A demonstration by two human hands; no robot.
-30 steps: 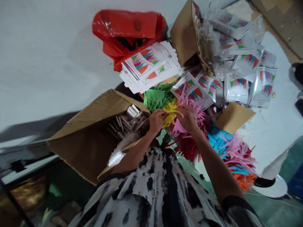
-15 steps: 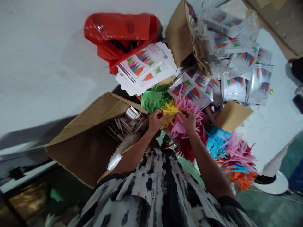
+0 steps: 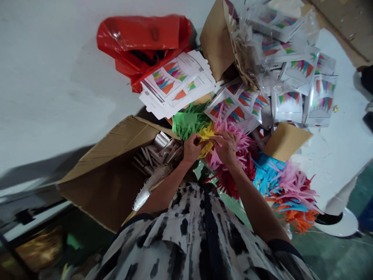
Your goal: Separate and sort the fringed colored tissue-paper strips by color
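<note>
My left hand [image 3: 190, 148] and my right hand [image 3: 225, 146] meet over a string of coloured paper flags. Both pinch the yellow flags [image 3: 206, 137] between them, fingers closed. Green flags [image 3: 186, 122] lie just beyond my left hand. Pink flags [image 3: 234, 134] spread under and past my right hand, with dark red flags [image 3: 227, 181] below my right wrist. More blue, pink and orange flags [image 3: 287, 198] trail off to the right.
An open cardboard box [image 3: 109, 171] of packed items sits at my left. A red plastic bag [image 3: 140, 42], a stack of printed cards [image 3: 175, 83], a brown paper bag [image 3: 217, 42] and several clear packets [image 3: 303, 85] lie beyond. A white disc [image 3: 339, 223] rests at lower right.
My right hand has shifted slightly left along the flags toward my left hand. The view has drifted a little; the pile looks the same.
</note>
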